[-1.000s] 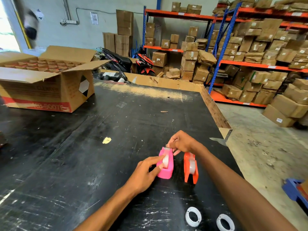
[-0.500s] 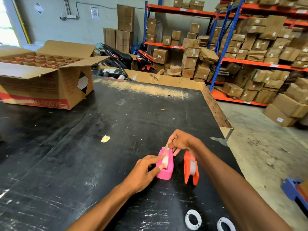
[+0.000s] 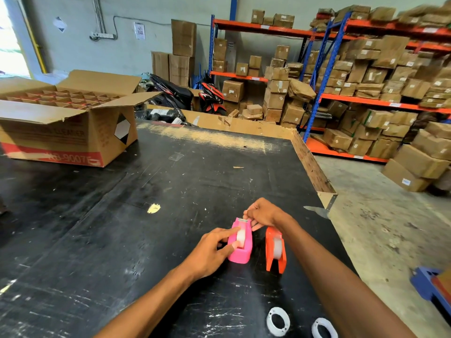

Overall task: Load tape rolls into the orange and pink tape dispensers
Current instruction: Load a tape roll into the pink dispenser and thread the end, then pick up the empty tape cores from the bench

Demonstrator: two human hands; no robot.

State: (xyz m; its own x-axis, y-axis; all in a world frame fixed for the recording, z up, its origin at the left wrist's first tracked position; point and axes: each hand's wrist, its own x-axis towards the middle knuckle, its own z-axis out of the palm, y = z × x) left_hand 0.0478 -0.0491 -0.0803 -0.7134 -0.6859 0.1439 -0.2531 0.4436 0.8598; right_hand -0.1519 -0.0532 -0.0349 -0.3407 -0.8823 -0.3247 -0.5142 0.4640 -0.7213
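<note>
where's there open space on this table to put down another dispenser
Bare tabletop lies between the cardboard box and the hands. It is crowded by the pink dispenser, orange dispenser and two white rings.

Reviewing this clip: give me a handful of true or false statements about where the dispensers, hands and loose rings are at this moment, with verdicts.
1. The pink dispenser has a tape roll seated in it. True.
2. The orange dispenser stands to the left of the pink one. False: it stands to the right.
3. The left hand grips the pink dispenser's side. True.
4. The right hand rests on the open cardboard box. False: its fingers are at the far end of the pink dispenser, by the cutter.
5. Two white rings lie on the black table near the bottom edge of the view. True.
</note>
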